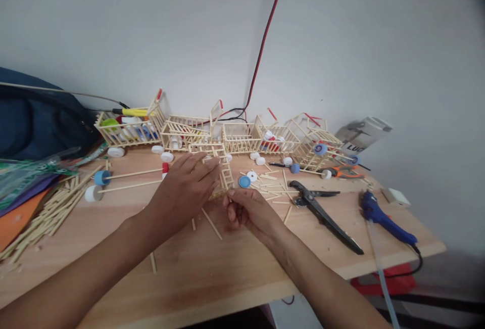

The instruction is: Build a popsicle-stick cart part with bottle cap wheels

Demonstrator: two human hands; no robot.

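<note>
**Your left hand hides much of the stick frame**

In the head view, the frame is around mid-counter, before a row of stick carts that it partly blocks. Your left hand lies palm-down over it, underside hidden, so I cannot tell whether it grips. Your right hand bunches thumb and fingers at the near corner; whether they pinch anything is too small to tell. Black cutters and a blue glue gun lie to your right; the left edge cuts off a dark blue bag.
</note>
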